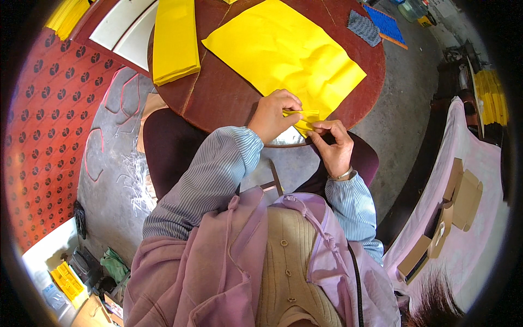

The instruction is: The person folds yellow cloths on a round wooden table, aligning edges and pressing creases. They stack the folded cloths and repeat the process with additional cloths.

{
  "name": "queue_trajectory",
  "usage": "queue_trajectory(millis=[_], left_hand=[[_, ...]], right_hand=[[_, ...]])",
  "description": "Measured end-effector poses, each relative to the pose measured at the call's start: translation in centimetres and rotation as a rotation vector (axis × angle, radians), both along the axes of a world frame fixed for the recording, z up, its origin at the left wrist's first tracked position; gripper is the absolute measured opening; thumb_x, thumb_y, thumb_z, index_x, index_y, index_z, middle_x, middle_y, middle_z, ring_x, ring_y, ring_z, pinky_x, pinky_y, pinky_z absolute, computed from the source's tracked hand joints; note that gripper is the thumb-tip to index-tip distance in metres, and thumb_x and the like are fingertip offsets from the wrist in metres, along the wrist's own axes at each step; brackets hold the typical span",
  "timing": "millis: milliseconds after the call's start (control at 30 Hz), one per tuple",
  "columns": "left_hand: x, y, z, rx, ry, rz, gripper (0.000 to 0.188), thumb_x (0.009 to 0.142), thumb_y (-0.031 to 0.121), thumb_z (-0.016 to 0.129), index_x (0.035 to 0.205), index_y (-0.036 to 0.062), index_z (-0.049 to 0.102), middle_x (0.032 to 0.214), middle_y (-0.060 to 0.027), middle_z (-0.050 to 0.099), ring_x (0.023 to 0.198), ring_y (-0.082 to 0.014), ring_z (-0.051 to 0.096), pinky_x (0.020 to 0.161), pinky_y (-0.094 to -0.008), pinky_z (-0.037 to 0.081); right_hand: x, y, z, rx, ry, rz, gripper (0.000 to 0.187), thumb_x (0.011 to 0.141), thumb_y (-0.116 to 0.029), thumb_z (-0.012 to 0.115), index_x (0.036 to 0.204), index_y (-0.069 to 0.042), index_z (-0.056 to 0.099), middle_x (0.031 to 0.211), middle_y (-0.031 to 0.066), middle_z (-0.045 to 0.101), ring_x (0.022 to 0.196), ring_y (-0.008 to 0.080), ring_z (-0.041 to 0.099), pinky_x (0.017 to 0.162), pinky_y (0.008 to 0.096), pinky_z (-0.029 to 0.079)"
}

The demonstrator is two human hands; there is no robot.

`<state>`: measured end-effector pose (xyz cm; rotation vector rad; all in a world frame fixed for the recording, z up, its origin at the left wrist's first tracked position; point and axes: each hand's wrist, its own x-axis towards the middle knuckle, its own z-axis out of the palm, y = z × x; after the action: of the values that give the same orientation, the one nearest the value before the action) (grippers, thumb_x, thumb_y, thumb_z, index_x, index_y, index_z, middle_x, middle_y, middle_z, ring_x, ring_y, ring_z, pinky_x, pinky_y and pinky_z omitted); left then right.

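A large yellow sheet [283,46], of paper or thin cloth, lies on the round dark-red table [223,106] with soft creases across it. Its near corner comes toward me and is bunched into narrow folds between my hands at the table's front edge. My left hand [275,115] pinches the folded part from the left, thumb and fingers closed on it. From the right, my right hand [333,143] grips the lower tip of the same corner between thumb and forefinger. Whether the folds are one piece or a separate strip is hard to make out.
A stack of folded yellow sheets [177,43] lies at the table's left. A grey knitted cloth [364,28] is at its right edge, with a blue mat [385,26] beyond. Opened cardboard boxes [442,226] rest on a pink-white cloth to the right. Red-patterned sheeting [49,141] covers the left side.
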<state>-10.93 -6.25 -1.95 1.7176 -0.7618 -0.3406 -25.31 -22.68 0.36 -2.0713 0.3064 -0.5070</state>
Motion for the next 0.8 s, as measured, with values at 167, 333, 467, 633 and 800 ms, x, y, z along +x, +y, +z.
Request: queue_trajectory(millis=[167, 333, 467, 633, 800], left_hand=[[0.23, 0.07, 0.13, -0.006, 0.037, -0.014, 0.013, 0.085, 0.008, 0.082, 0.093, -0.0004, 0.077, 0.106, -0.012, 0.075, 0.097, -0.0257, 0.074, 0.09, -0.0339, 0.058], [0.35, 0.19, 0.29, -0.011, 0.074, -0.03, 0.013, 0.085, 0.008, 0.082, 0.093, -0.0001, 0.077, 0.107, -0.0117, 0.076, 0.098, -0.0251, 0.074, 0.091, -0.0337, 0.058], [0.51, 0.42, 0.45, 0.045, 0.033, -0.055, 0.012, 0.088, 0.008, 0.082, 0.097, 0.0015, 0.078, 0.111, -0.0107, 0.076, 0.102, -0.0245, 0.074, 0.093, -0.0329, 0.059], [0.63, 0.62, 0.51, 0.075, 0.007, -0.075, 0.012, 0.089, 0.008, 0.082, 0.099, 0.0027, 0.078, 0.114, -0.01, 0.076, 0.104, -0.024, 0.074, 0.094, -0.0327, 0.059], [0.65, 0.63, 0.33, 0.06, 0.002, -0.077, 0.012, 0.089, 0.009, 0.081, 0.099, 0.0029, 0.078, 0.113, -0.0098, 0.076, 0.104, -0.0241, 0.074, 0.094, -0.0328, 0.059]], right_hand=[[0.18, -0.37, 0.42, -0.172, -0.022, 0.059, 0.014, 0.081, -0.006, 0.089, 0.093, -0.005, 0.082, 0.08, 0.0044, 0.071, 0.077, 0.0204, 0.065, 0.076, 0.0346, 0.048], [0.17, -0.46, 0.28, -0.11, 0.02, 0.042, 0.013, 0.08, -0.006, 0.089, 0.091, -0.005, 0.082, 0.079, 0.0039, 0.071, 0.075, 0.0197, 0.065, 0.075, 0.0341, 0.047], [0.18, -0.48, -0.06, -0.025, 0.031, 0.019, 0.014, 0.079, -0.004, 0.09, 0.091, -0.005, 0.082, 0.078, 0.0033, 0.071, 0.074, 0.0169, 0.065, 0.074, 0.032, 0.048], [0.07, -0.53, -0.29, 0.047, 0.053, 0.002, 0.014, 0.08, -0.003, 0.09, 0.089, -0.004, 0.079, 0.08, 0.0032, 0.071, 0.074, 0.0145, 0.065, 0.075, 0.0299, 0.049], [0.02, -0.64, -0.27, 0.012, 0.06, 0.019, 0.014, 0.08, -0.003, 0.089, 0.087, -0.004, 0.077, 0.08, 0.0031, 0.071, 0.075, 0.0147, 0.066, 0.076, 0.0301, 0.05]])
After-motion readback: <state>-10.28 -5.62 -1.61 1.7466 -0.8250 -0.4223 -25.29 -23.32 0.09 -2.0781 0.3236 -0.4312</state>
